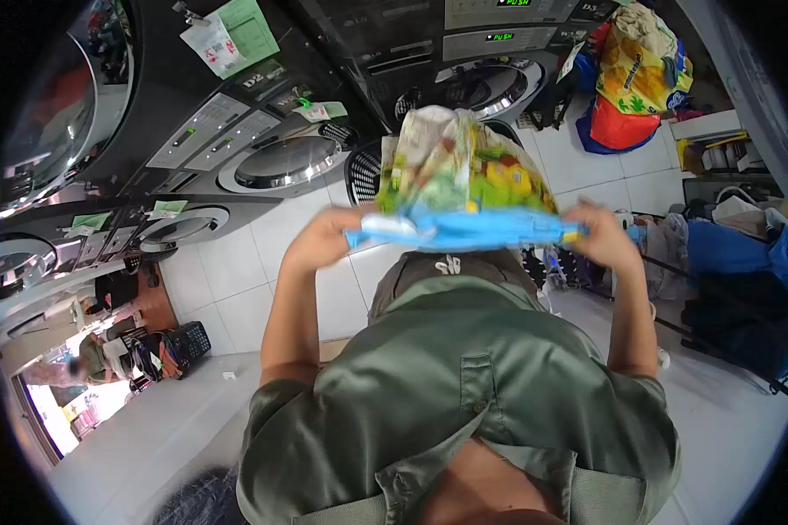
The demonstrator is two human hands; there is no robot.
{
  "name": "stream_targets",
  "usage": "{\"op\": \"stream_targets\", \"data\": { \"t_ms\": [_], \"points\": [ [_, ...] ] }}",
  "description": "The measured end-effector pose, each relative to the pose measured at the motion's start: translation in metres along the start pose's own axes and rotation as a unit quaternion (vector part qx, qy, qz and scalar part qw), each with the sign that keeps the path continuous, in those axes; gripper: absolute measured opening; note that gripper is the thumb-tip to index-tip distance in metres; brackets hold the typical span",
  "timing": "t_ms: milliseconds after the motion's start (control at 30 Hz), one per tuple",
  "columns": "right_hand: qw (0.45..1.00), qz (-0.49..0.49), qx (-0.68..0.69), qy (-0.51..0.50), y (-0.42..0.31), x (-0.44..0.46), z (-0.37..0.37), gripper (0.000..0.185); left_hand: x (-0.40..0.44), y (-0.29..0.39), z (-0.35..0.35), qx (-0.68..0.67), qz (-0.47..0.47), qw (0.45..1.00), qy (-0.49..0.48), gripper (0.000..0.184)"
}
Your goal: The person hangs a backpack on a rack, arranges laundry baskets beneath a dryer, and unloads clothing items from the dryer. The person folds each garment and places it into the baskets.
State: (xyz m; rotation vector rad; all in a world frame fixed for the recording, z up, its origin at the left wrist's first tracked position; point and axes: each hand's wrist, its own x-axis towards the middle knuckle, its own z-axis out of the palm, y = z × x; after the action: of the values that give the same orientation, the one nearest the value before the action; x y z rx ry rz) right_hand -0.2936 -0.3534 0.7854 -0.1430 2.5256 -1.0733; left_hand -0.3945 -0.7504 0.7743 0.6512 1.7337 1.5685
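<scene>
blue item [490,227], fingers [343,220] at both ends

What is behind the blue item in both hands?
A patterned bag and part of a dark basket show beyond the blue item; whatever lies directly behind it is covered.

Room brightly lit. Doorway [105,398], lower left, overexposed. Glare on machine door [287,163]. Left hand [326,236], right hand [606,238], blue item [490,229] motion-blurred. Fisheye bending; corners black.

Light blue bundle [490,229], blurred, stretched sideways, held up
</scene>
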Motion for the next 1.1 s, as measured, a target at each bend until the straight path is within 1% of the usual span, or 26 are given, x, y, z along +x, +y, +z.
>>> {"op": "stream_targets", "data": {
  "t_ms": [33,100,133,167,200,233,267,300,333,367,433,467,500,533,567,600,633,700,767,800,867,900,967,1000,1033,1100],
  "points": [
    [0.995,0.003,0.043,-0.094,0.003,-0.011,0.008,0.032,-0.002,0.001,-0.001,-0.004,-0.002,1.0,-0.002,0.031],
    [0.975,0.016,0.162,-0.153,0.009,-0.014,0.01,0.033,-0.01,-0.001,-0.006,-0.1,-0.027,0.956,-0.273,0.029],
    [0.94,0.021,0.274,-0.203,0.016,-0.01,0.008,0.034,0.0,-0.035,-0.016,-0.165,0.122,0.929,-0.307,0.031],
    [0.894,-0.049,0.434,-0.1,0.063,-0.001,0.036,0.041,0.0,-0.112,-0.025,-0.326,0.202,0.89,-0.245,0.044],
    [0.768,0.013,0.64,-0.029,0.067,0.007,0.058,0.05,-0.002,-0.155,-0.002,-0.611,0.111,0.781,-0.064,0.059],
    [0.59,0.068,0.803,0.045,0.064,0.016,0.08,0.062,0.003,-0.219,0.005,-0.692,0.076,0.717,0.034,0.073],
    [0.562,0.152,0.813,0.017,0.069,0.014,0.104,0.071,0.005,-0.208,0.028,-0.753,0.016,0.657,0.036,0.079],
    [0.534,0.232,0.813,-0.012,0.078,0.011,0.126,0.08,0.002,-0.164,0.058,-0.589,-0.167,0.763,0.208,0.083],
    [0.562,0.156,0.81,-0.058,0.094,-0.003,0.15,0.07,-0.006,-0.172,0.074,-0.671,-0.122,0.723,0.113,0.082],
    [0.644,0.205,0.736,0.051,0.098,-0.009,0.167,0.053,-0.014,-0.163,0.081,-0.699,-0.133,0.7,0.065,0.078],
    [0.653,0.336,0.676,0.06,0.106,-0.021,0.172,0.041,-0.028,-0.211,0.09,-0.51,-0.288,0.803,0.105,0.067],
    [0.683,0.402,0.604,0.081,0.11,-0.024,0.184,0.037,-0.032,-0.22,0.089,-0.515,-0.286,0.801,0.111,0.067],
    [0.712,0.457,0.524,0.102,0.103,-0.021,0.19,0.034,-0.03,-0.217,0.085,-0.38,-0.409,0.825,0.089,0.061],
    [0.843,0.462,0.262,0.086,0.099,-0.016,0.191,0.043,-0.029,-0.214,0.08,-0.235,-0.521,0.818,0.065,0.056],
    [0.883,0.444,0.144,0.048,0.098,-0.016,0.186,0.054,-0.027,-0.213,0.078,-0.242,-0.52,0.816,0.074,0.056],
    [0.855,0.458,0.227,0.086,0.092,-0.016,0.187,0.055,-0.013,-0.176,0.076,0.094,-0.483,0.862,0.123,0.055],
    [0.818,0.468,0.309,0.126,0.09,-0.015,0.187,0.056,0.004,-0.155,0.075,0.422,-0.39,0.803,0.157,0.055],
    [0.79,0.481,0.377,0.051,0.12,-0.025,0.199,0.05,0.05,-0.154,0.077,0.422,0.002,0.864,0.276,0.062],
    [0.749,0.493,0.442,-0.022,0.123,-0.027,0.196,0.044,0.092,-0.197,0.106,0.367,0.079,0.91,0.176,0.074],
    [0.762,0.457,0.459,-0.002,0.101,-0.025,0.178,0.04,0.096,-0.207,0.115,0.365,0.077,0.911,0.175,0.074],
    [0.776,0.353,0.52,0.045,0.088,-0.014,0.151,0.038,0.108,-0.221,0.124,0.334,-0.15,0.926,0.091,0.083],
    [0.766,0.286,0.574,0.052,0.072,-0.005,0.131,0.038,0.121,-0.231,0.122,0.331,-0.15,0.927,0.091,0.083],
    [0.811,0.219,0.543,0.015,0.037,0.018,0.096,0.039,0.14,-0.25,0.112,0.041,-0.293,0.944,-0.148,0.095],
    [0.837,0.188,0.513,-0.007,0.022,0.028,0.076,0.043,0.141,-0.212,0.099,-0.166,-0.371,0.897,-0.171,0.079],
    [0.861,0.159,0.482,-0.027,0.012,0.035,0.057,0.047,0.147,-0.188,0.087,-0.164,-0.372,0.897,-0.175,0.079],
    [0.842,0.042,0.529,0.097,0.011,0.049,0.027,0.054,0.169,-0.149,0.065,-0.326,-0.259,0.9,-0.129,0.055]
  ]
}}
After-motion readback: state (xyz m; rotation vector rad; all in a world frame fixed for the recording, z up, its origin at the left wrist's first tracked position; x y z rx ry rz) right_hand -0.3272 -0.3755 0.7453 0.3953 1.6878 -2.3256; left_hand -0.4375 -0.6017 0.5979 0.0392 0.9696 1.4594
